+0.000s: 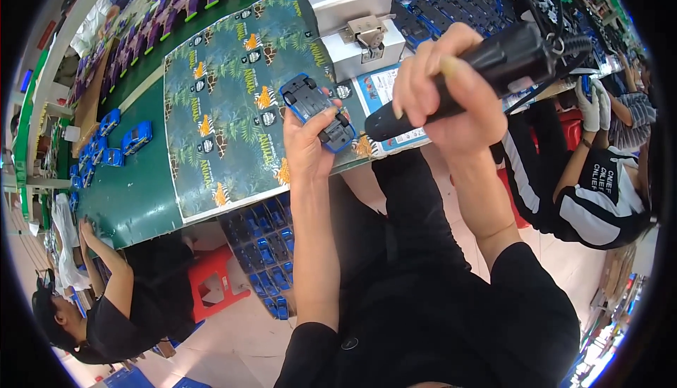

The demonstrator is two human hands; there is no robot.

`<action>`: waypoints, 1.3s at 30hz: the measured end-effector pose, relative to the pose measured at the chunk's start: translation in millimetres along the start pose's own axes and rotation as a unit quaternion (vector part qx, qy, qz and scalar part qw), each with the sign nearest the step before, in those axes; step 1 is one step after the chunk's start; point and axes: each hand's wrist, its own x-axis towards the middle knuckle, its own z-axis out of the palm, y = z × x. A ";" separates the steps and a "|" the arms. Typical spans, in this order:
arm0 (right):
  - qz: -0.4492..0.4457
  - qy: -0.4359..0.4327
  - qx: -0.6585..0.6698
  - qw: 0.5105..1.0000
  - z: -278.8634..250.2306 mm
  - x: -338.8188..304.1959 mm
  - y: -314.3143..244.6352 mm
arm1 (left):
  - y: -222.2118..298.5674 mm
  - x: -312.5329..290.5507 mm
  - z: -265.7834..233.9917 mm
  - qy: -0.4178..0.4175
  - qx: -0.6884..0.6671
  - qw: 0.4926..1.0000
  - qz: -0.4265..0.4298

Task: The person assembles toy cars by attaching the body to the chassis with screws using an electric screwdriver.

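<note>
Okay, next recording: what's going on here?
A person at a green workbench holds a blue toy car, black underside up, in the left hand. The right hand grips a black handheld tool, its narrow end close to the car; whether they touch is unclear. More blue cars sit to the left, and a metal device stands beyond.
</note>
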 end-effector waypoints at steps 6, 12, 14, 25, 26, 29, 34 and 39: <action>0.012 0.010 -0.037 0.999 1.6 -6.1 18.1 | -1.1 2.5 1.3 0.000 -0.022 1.000 -0.009; 0.040 -0.003 -0.024 0.999 2.7 -6.1 22.2 | -2.6 4.9 -1.7 -0.005 -0.026 1.000 -0.014; 0.024 -0.014 -0.040 0.999 2.5 -6.6 24.0 | -0.2 4.9 0.3 -0.002 -0.029 0.999 -0.015; 0.046 -0.103 -0.081 0.990 -3.7 -5.5 16.0 | 4.4 1.1 4.9 0.015 -0.020 0.999 -0.029; 0.041 -0.109 -0.087 0.989 -5.2 -6.1 18.2 | 4.2 1.7 4.5 0.015 -0.020 0.999 -0.029; 0.036 -0.105 -0.107 0.988 -4.8 -8.1 22.6 | 4.5 1.5 4.6 0.011 -0.026 0.999 -0.028; 0.046 -0.109 -0.126 0.985 -5.4 0.2 17.6 | 2.0 3.9 3.9 0.009 -0.020 0.999 -0.027; -0.152 -0.040 -0.009 0.988 -25.3 79.6 -5.6 | 4.9 -0.3 6.0 0.006 -0.017 0.999 -0.028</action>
